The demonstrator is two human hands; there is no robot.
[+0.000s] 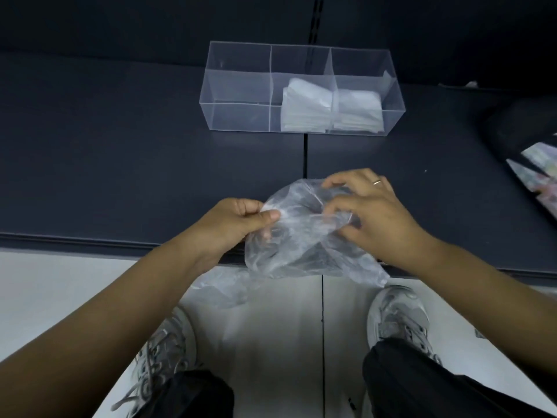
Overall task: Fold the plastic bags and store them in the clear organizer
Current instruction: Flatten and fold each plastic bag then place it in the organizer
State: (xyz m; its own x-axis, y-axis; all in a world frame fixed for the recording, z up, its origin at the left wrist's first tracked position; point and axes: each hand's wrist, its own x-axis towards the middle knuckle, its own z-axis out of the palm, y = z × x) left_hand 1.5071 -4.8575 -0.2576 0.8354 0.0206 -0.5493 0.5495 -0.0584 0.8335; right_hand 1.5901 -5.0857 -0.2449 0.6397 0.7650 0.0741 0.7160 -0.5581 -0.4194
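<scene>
A crumpled clear plastic bag (304, 248) hangs over the front edge of the dark shelf (120, 146). My left hand (238, 221) pinches its left edge between thumb and fingers. My right hand (370, 215) grips the bag's upper right part with curled fingers. The clear organizer (235, 86) stands farther back on the shelf, with three compartments. Folded white bags (304, 110) lie in the middle compartment and more folded bags (358, 113) in the right one; the left one holds nothing. Another loose clear bag (223, 288) lies lower, below the shelf edge.
A dark object with a colourful printed packet (533, 173) sits at the shelf's right end. Below the shelf are a pale floor and my two grey shoes (398, 315). A dark back panel rises behind the organizer.
</scene>
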